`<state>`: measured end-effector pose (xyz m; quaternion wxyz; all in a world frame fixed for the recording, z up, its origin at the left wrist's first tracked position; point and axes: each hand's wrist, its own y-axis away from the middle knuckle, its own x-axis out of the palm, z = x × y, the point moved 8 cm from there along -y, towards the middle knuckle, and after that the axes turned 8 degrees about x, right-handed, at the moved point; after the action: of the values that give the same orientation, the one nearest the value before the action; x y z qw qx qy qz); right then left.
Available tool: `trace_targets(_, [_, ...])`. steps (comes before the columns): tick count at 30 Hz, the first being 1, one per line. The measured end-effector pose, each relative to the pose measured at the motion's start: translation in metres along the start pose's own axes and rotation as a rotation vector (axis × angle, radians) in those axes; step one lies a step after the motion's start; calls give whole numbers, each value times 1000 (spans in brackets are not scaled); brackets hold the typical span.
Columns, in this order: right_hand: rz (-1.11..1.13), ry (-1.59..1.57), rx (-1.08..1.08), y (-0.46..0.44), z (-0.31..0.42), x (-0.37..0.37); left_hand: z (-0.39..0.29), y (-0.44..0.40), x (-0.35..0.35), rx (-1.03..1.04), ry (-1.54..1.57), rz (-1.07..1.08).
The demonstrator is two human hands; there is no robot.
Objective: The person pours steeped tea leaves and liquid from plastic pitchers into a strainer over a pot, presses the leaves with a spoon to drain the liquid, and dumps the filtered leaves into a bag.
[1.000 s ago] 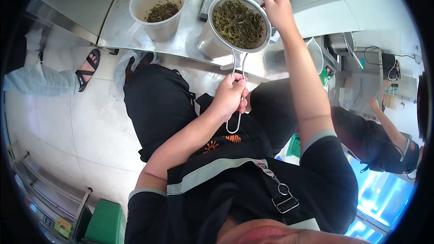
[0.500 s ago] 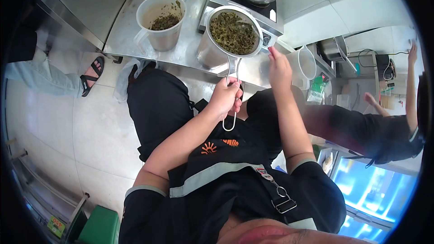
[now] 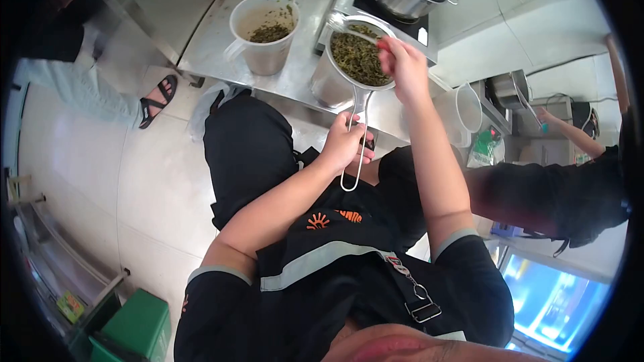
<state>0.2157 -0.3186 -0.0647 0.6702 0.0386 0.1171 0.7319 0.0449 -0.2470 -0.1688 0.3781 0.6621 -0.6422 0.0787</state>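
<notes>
The strainer [image 3: 367, 86], heaped with wet leaves [image 3: 359, 62], rests over the mouth of a metal container [image 3: 327, 86] on the counter [image 3: 213, 53]; the left hand [image 3: 345, 141] is clamped on its wire handle [image 3: 362, 99], while the right hand [image 3: 406, 70], apart from the left, grips a spoon-like utensil [image 3: 339, 23] above its far rim, contact with the leaves not determinable. The bulk of the leaves is judged already in the strainer, with a smaller portion unstrained in the white pitcher [image 3: 263, 62] to its left; liquid beneath cannot be verified.
</notes>
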Motion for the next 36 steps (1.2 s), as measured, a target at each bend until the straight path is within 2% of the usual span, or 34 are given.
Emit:
trace_targets(3, [233,19,73,-33,5,83,-1,-1,-7,109,-54,-41])
trace_targets(5, [297,52,153,-57,-9,131,1,2,-20,165,-97,-76])
trace_targets(7, [354,68,186,-55,-17,165,-6,9,-26,286,-339,-30])
trace_targets(8, [375,95,209,-53,-20,173,-7,17,-34,316,-372,-109])
trace_targets(9, [387,78,211,-45,-19,171,-6,22,-42,314,-387,-122])
trace_targets(11, [377,394,-175,-15,13,153,-22,35,-66,486,-678,-213])
trace_targets(13, [468,213,-210,47,35,110,-48,60,-91,498,-695,-335])
trace_targets(15, [345,4,-65,83,17,51,-99,105,-103,689,-895,-506])
trace_targets(17, [7,-206,21,107,-45,-9,-138,134,-134,883,-1186,-664])
trace_targets(18, [2,-276,112,116,-84,-18,-152,136,-157,812,-1356,-721])
trace_targets(19, [80,-345,319,144,-99,-5,-161,130,-191,760,-1483,-778])
trace_targets(20, [151,-334,584,146,-151,0,-161,115,-234,612,-1689,-889])
trace_targets(21, [412,-506,788,156,-179,22,-160,99,-262,487,-1791,-901])
trace_targets(23, [270,-487,862,183,-144,52,-154,65,-323,371,-1903,-899])
trace_targets(25, [278,-548,798,170,-144,60,-103,3,-395,-184,-2000,-312])
trace_targets(27, [285,-591,728,153,-147,54,-94,11,-421,-142,-1771,-481])
trace_targets(29, [480,-620,555,147,-143,42,-89,26,-398,-112,-1709,-471])
trace_targets(31, [398,-478,544,153,-123,22,-87,28,-405,-81,-1640,-477])
trace_targets(33, [435,-434,512,161,-107,10,-74,19,-410,210,-1502,-303])
trace_targets(34, [457,-406,507,166,-99,5,-74,27,-403,206,-1490,-304])
trace_targets(36, [499,-364,520,177,-82,-3,-73,49,-388,70,-1481,-292])
